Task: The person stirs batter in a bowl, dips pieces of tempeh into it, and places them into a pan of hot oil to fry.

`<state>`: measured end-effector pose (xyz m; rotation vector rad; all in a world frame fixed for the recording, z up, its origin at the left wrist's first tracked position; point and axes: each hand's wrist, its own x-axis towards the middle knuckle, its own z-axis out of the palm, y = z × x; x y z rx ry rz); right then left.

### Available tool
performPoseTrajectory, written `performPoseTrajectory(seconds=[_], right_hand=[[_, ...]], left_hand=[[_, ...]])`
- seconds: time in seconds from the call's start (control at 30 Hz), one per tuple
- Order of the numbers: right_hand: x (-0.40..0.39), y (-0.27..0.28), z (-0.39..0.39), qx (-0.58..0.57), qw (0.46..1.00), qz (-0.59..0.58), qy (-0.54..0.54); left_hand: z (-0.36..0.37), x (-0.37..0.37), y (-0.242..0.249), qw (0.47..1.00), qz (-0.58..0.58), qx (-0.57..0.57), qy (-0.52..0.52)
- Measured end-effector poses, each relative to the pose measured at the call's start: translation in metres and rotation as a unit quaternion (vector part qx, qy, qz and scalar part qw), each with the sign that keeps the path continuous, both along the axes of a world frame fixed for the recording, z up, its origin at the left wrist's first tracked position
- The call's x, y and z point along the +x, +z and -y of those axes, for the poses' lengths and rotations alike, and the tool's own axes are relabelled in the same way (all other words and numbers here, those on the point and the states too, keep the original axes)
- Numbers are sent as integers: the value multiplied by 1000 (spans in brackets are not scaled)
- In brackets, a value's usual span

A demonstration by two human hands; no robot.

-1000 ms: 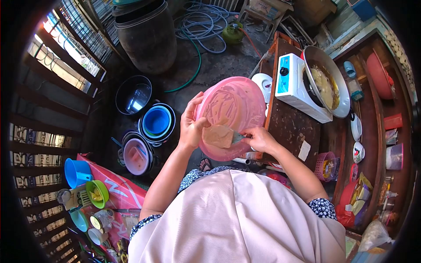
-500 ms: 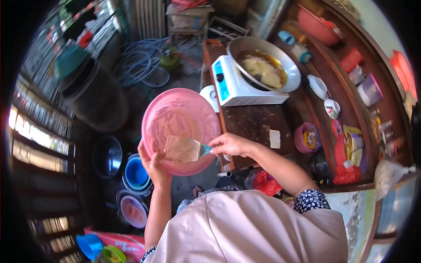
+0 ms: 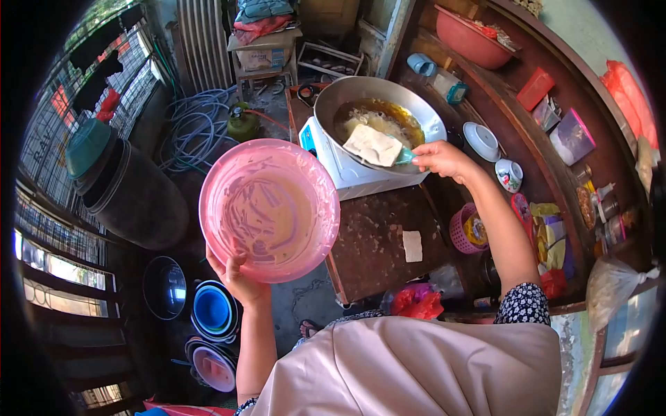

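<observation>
My left hand (image 3: 239,279) grips the near rim of a pink plastic basin (image 3: 210,197), tilted toward me with smears of pale batter inside. My right hand (image 3: 442,161) is closed around the teal handle of a spatula (image 3: 404,157). A thick pale slab of batter (image 3: 373,145) covers its flat blade. The blade is over the near edge of a large metal wok (image 3: 431,123). Brown oil (image 3: 411,127) and a pale frying mass show inside the wok, partly hidden by the spatula. Beneath the wok is a white stove (image 3: 361,182).
The stove stands on a dark wooden table (image 3: 368,236) with a pale square piece (image 3: 412,246) on it. Shelves at right hold bowls, a pink basket (image 3: 466,229) and bags. A gas cylinder (image 3: 243,123), coiled hose (image 3: 198,128), dark barrel (image 3: 142,201) and blue buckets (image 3: 212,308) are beyond or left.
My right hand has carried the batter-covered spatula from above the basin up and right to the wok. My left hand still holds the basin, now more fully in view.
</observation>
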<state>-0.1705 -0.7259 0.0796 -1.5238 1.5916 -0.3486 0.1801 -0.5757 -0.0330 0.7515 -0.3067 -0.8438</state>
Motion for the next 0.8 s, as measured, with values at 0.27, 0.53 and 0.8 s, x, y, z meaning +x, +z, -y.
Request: performPoseTrajectory(seconds=[0.27,0.53,0.8], right_hand=[[-2,-67,51,-185,892,-409,50],[12,-68,48,-287,770,-558,113],[-4,-48,34,-436,723,-532,63]], left_hand=[[6,-12,-1,999,-8,20,29],[6,-12,-6,999,-27,32,27],[4,-11,8,999,-22,39,28]])
